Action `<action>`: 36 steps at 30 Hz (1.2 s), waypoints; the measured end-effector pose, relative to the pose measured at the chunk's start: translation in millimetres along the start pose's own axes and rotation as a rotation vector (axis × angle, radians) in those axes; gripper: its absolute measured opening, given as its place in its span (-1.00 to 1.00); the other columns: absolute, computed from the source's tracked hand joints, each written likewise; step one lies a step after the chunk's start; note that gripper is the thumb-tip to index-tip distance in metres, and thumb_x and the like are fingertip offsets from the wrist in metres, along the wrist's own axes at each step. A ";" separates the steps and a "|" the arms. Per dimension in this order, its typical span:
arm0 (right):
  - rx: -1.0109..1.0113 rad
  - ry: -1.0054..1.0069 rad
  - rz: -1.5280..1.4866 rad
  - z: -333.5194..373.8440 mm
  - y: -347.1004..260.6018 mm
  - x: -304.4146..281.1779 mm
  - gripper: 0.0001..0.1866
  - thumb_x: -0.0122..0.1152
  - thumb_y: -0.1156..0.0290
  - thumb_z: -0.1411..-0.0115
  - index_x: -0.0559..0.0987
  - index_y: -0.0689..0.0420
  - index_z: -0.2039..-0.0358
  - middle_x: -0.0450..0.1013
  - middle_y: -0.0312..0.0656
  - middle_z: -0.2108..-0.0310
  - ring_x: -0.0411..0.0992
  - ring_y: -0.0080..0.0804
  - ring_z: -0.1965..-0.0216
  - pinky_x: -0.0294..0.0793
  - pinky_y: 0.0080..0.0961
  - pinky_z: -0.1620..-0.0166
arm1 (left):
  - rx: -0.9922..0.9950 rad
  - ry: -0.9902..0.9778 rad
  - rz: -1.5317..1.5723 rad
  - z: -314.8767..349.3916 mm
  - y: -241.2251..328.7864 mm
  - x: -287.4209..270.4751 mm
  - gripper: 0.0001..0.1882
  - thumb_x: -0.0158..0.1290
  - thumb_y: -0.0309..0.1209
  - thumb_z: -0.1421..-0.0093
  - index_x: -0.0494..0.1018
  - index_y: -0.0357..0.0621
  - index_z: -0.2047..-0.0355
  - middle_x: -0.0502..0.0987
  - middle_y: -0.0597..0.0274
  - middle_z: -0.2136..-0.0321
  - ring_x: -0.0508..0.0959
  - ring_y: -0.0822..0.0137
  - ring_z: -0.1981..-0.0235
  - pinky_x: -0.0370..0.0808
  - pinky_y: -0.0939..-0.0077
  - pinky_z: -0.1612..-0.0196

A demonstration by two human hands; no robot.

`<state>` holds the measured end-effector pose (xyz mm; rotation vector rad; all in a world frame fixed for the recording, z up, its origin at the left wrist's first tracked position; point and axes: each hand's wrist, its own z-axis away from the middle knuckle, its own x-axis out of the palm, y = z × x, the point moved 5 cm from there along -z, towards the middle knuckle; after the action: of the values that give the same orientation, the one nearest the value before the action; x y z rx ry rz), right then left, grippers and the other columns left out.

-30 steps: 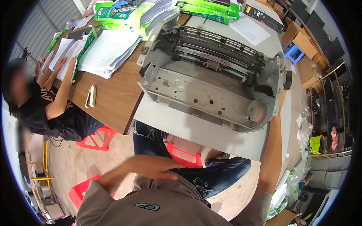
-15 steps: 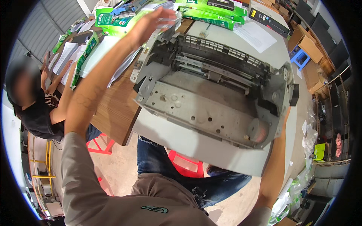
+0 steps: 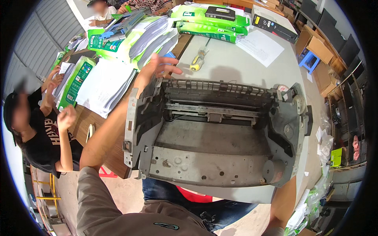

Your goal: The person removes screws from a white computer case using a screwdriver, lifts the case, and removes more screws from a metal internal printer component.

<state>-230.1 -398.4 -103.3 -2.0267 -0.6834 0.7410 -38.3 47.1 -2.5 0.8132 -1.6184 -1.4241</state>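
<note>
A grey and black printer frame (image 3: 212,137) with its top open fills the middle, at the near edge of the table. Across its inside run metal rods with a small block on them, and a grille-like black strip forms the far side. My left hand (image 3: 157,69) is just beyond its far left corner, fingers stretched apart, with nothing seen in them. The left forearm passes behind the frame's left end. Only my right forearm (image 3: 284,196) shows, below the near right corner; the frame hides that hand. Beyond the frame lies a screwdriver (image 3: 195,63) with a yellow handle.
Stacks of paper (image 3: 108,80) and green paper packs (image 3: 210,29) cover the far and left parts of the tables. A black box (image 3: 274,25) and a loose sheet (image 3: 260,48) lie at the far right. A person (image 3: 43,126) sits at the left; others are farther back.
The printer frame has swung level and come nearer to me and slightly left. My left hand has come down and nearer from above the paper packs. The screwdriver has come into sight.
</note>
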 end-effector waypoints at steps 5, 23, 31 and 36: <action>-0.011 0.006 0.011 -6.7 -4.0 -10.2 -0.43 0.16 0.29 -0.30 0.30 0.28 -0.24 0.38 0.23 -0.13 0.44 0.13 0.02 0.43 -0.09 -0.09 | 0.122 -0.046 -0.784 -112.0 -20.7 -17.5 -0.29 0.04 0.16 -0.27 0.41 -0.32 -0.05 0.54 -0.03 0.14 0.56 0.28 0.09 0.47 0.44 0.05; 0.136 0.165 0.035 -36.0 9.6 7.4 -0.61 0.06 0.51 -0.24 0.38 0.18 -0.10 0.48 -0.13 0.19 0.42 -0.44 0.22 0.41 -0.51 0.10 | -0.248 -0.028 -0.467 -17.7 83.5 -62.4 -0.61 0.01 -0.01 -0.28 0.46 0.00 0.08 0.49 0.40 0.32 0.41 0.53 0.43 0.35 0.57 0.38; 0.108 0.114 -0.190 -34.2 0.7 6.0 -0.64 0.08 0.39 -0.34 0.35 0.14 -0.12 0.45 -0.18 0.32 0.43 -0.53 0.54 0.38 -0.58 0.52 | 0.253 0.162 -0.815 169.5 178.8 36.3 -0.39 -0.15 0.09 -0.29 0.41 -0.25 0.00 0.40 0.35 0.49 0.33 0.53 0.49 0.25 0.62 0.39; 0.174 0.281 -0.264 -42.4 9.2 -37.7 -0.65 0.10 0.35 -0.35 0.35 0.16 -0.09 0.47 -0.15 0.30 0.49 -0.44 0.49 0.42 -0.54 0.48 | 0.448 0.410 -0.965 258.4 85.2 89.2 -0.12 -0.08 0.16 -0.21 0.22 -0.37 -0.28 0.40 -0.02 0.04 0.46 0.23 0.14 0.41 0.41 0.03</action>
<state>-223.5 -451.4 -82.1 -1.7927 -0.6793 0.3400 -304.6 101.8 87.5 2.1960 -1.2528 -1.3350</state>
